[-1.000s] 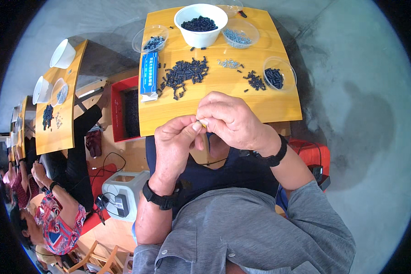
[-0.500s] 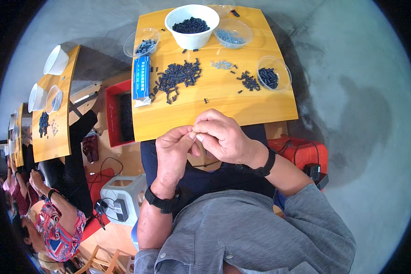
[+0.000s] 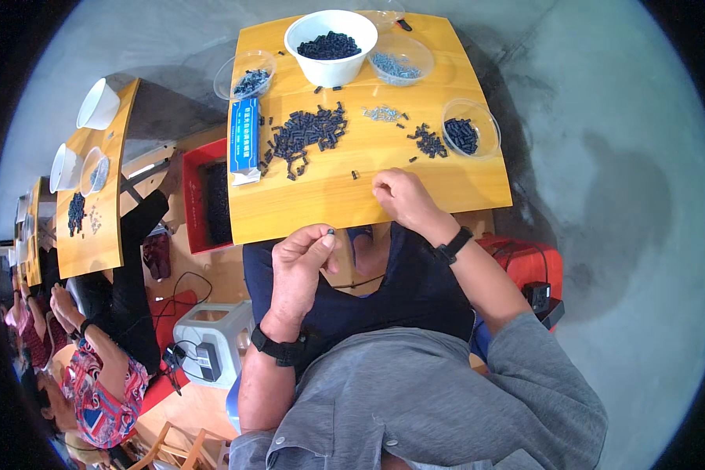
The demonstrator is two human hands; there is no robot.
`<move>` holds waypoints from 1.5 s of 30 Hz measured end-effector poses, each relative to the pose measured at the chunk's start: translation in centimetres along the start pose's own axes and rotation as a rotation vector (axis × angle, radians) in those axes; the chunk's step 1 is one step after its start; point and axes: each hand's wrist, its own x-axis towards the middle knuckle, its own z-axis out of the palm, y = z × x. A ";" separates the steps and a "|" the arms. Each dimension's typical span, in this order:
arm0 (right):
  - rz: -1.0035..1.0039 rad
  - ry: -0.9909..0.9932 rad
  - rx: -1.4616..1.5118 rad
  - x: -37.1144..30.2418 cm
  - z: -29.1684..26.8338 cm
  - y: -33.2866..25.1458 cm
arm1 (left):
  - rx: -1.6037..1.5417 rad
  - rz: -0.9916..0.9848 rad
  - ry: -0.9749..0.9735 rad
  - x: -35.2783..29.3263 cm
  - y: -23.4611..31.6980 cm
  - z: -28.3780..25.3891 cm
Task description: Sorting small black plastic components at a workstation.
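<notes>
My left hand (image 3: pixel 299 254) is above my lap, just off the table's near edge. Thumb and forefinger pinch a small dark plastic piece (image 3: pixel 330 232). My right hand (image 3: pixel 403 196) is over the near edge of the yellow table (image 3: pixel 305 205) with its fingers curled in; anything between them is hidden. Beyond it lies a single small black piece (image 3: pixel 354 175). A large pile of short black tubular pieces (image 3: pixel 309 131) spreads left of centre. Smaller heaps of clear, silvery bits (image 3: pixel 383 114) and of black pieces (image 3: pixel 428 142) lie to the right.
At the back stand a white tub (image 3: pixel 333 74) of black pieces and a clear bowl (image 3: pixel 399 76) of silvery parts. A clear bowl (image 3: pixel 244 92), a blue box (image 3: pixel 244 141) and a red crate (image 3: pixel 198 239) are left. Another clear bowl (image 3: pixel 489 145) is right. A co-worker sits at left.
My hands have come apart. The right one has moved forward to the table edge, while the left stays nearly in place, the dark piece now showing at its fingertips.
</notes>
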 end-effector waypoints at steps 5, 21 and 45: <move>0.013 0.043 -0.158 2.2 1.2 -0.8 | 0.007 0.029 -0.023 0.1 0.0 0.1; 0.207 -0.034 0.414 1.8 0.1 -4.5 | -0.019 0.179 0.019 -0.2 1.1 0.3; -0.180 -0.141 0.540 -0.3 -2.1 -12.1 | -0.008 0.170 -0.002 -0.7 2.1 0.9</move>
